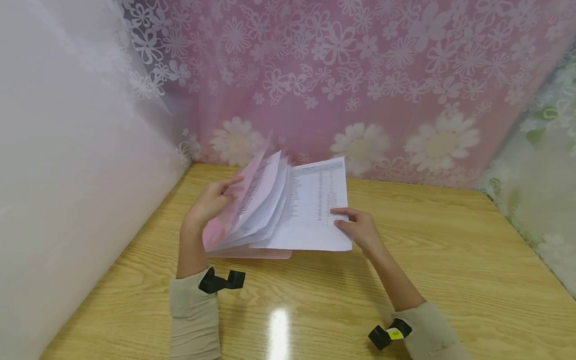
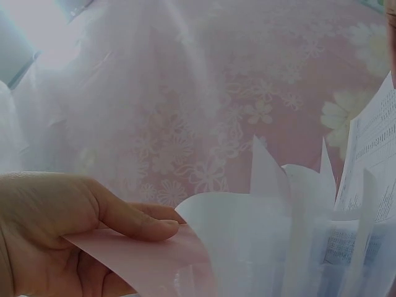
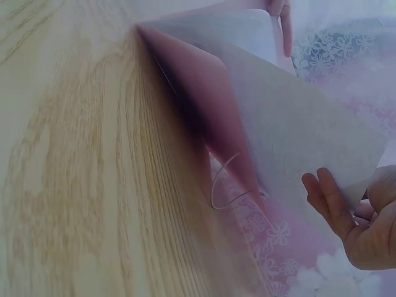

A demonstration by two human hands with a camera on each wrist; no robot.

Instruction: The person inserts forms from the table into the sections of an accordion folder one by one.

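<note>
A pink folder (image 1: 215,234) stands partly open over the table, with several loose-edged white pages (image 1: 270,200) fanned inside it. My left hand (image 1: 210,201) pinches the folder's front cover, thumb on the inner side in the left wrist view, where the pink cover (image 2: 154,253) shows close up. On the other side, my right hand (image 1: 361,231) holds the right edge of a white sheet (image 1: 310,237) printed with a table of text. From the right wrist view, the sheet's blank back (image 3: 297,130) faces the camera, and a thin elastic cord (image 3: 214,189) loops off the folder's pink back cover (image 3: 198,86).
The wood-grain table (image 1: 450,260) spreads out below and around the folder. A pink flowered curtain (image 1: 297,100) hangs behind it, with a white sheet-like wall (image 1: 81,150) at left and a flowered curtain (image 1: 549,200) at right. Black wrist mounts (image 1: 220,281) sit on both sleeves.
</note>
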